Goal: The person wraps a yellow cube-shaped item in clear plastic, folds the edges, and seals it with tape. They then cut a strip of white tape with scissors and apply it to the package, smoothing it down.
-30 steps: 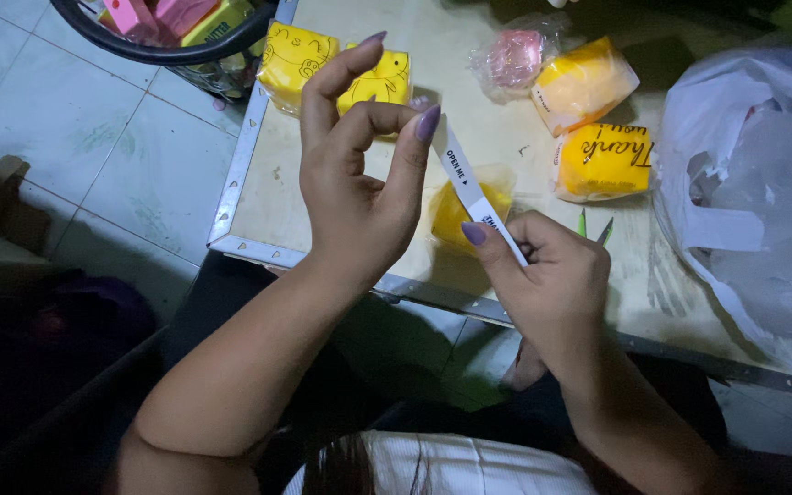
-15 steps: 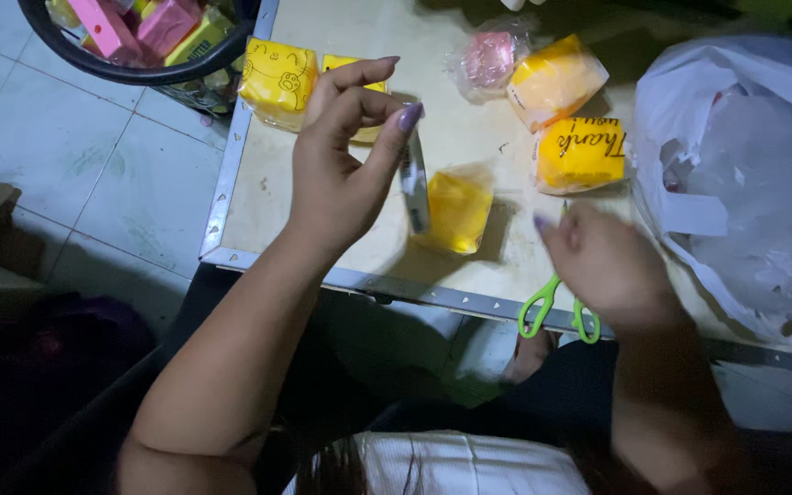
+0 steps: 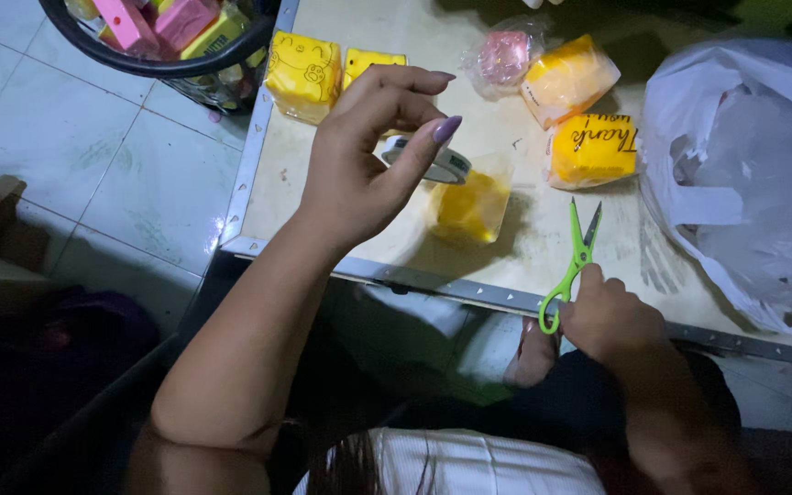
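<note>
Over the table (image 3: 323, 206) edge, my left hand (image 3: 359, 174) pinches a curled paper strip (image 3: 428, 158) above the yellow packet (image 3: 471, 203); my right hand (image 3: 602, 316) grips green scissors (image 3: 575, 257). Risk, I'd say: the strip curls and sticks to itself, or blades nick the packet.

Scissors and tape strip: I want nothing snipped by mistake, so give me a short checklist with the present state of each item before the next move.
1. Left hand pinches the tape strip: ok.
2. Right hand grips the green scissors handles: ok.
3. Blades apart: ok, slightly open.
4. Blades clear of the yellow packet: ok.
5. Blades meeting the strip: not ok, apart.
6. Sticky side of the strip: cannot tell.
</note>
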